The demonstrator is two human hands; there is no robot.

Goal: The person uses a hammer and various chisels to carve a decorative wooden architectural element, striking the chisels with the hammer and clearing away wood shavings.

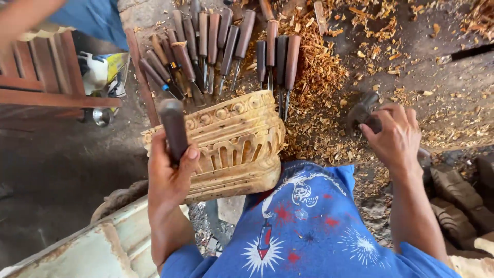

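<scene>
1 chisel (173, 128) in left hand (167, 172) | 1 mallet (363, 110) in right hand (396, 136) | 1 carved block (231, 141)

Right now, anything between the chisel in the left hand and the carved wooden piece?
Nothing visible. The left hand grips a dark-handled chisel right against the pale carved wooden block; the blade end is hidden behind the hand. The right hand holds a dark mallet off to the side, over the wood shavings.
</scene>
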